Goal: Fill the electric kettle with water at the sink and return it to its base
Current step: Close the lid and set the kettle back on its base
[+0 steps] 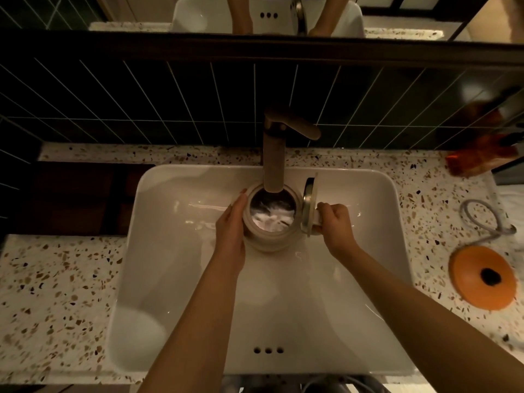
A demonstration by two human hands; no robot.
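A cream electric kettle [269, 239] is held over the white sink [175, 279], right under the spout of the tall faucet [274, 154]. Its hinged lid [308, 205] stands open to the right, and water churns white inside the opening. My left hand [232, 225] presses flat against the kettle's left side. My right hand [334, 225] is closed around the handle on the right. The round orange kettle base [483, 277] lies on the counter to the right of the sink, with its grey cord [482, 219] looped behind it.
A speckled terrazzo counter [56, 293] surrounds the sink on both sides. Dark tiles cover the wall behind the faucet, with a mirror above. An orange-brown item [479, 154] sits at the back right corner of the counter.
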